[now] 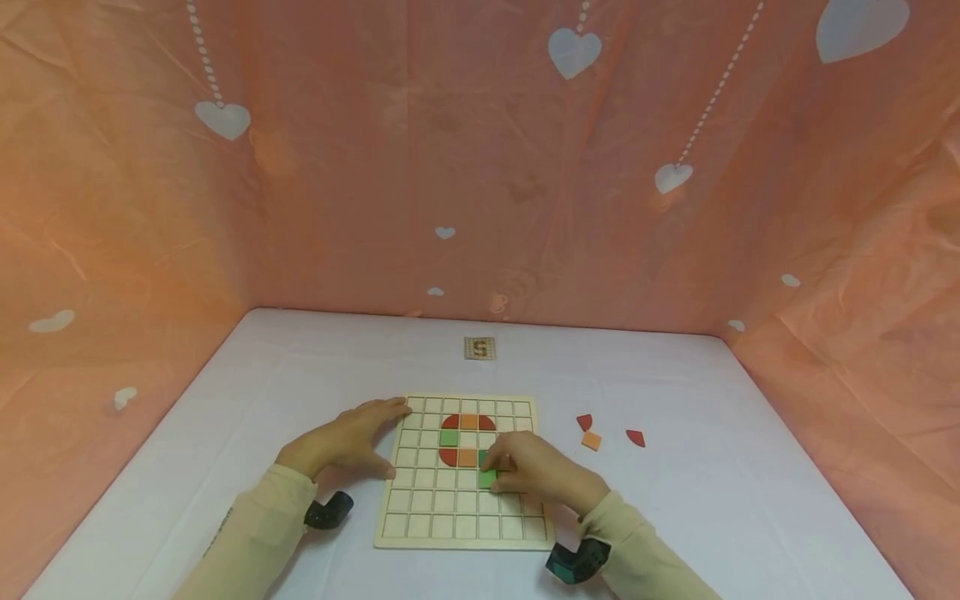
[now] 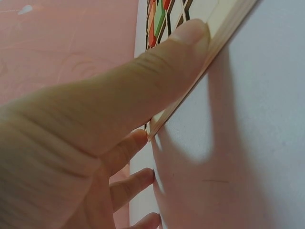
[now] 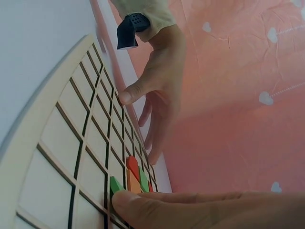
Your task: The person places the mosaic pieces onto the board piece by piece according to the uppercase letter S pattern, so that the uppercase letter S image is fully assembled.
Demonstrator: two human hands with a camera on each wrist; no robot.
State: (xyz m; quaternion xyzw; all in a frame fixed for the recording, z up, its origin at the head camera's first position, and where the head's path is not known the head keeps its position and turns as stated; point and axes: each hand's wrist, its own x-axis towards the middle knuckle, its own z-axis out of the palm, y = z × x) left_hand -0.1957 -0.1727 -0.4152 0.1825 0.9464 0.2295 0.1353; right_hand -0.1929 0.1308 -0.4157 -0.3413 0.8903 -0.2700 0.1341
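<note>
A wooden grid board (image 1: 442,527) lies on the white table. Coloured tiles sit in its upper middle cells: red quarter-rounds (image 1: 448,457), orange squares (image 1: 468,421) and a green square (image 1: 449,437). The right hand (image 1: 536,467) is over the board, thumb and curled fingers pinching a green square tile (image 1: 487,479); a darker green patch beside it is partly hidden by the fingers. In the right wrist view, a green tile (image 3: 115,184) shows at the thumb tip. The left hand (image 1: 348,437) touches the board's left edge with spread fingers, its thumb (image 2: 190,33) resting on the border.
Right of the board lie two loose red quarter-round pieces (image 1: 636,437) and an orange square (image 1: 591,440). A small patterned card (image 1: 480,348) marked like a 5 or S lies behind the board. Orange cloth with hearts (image 1: 575,52) hangs around the table's back and sides.
</note>
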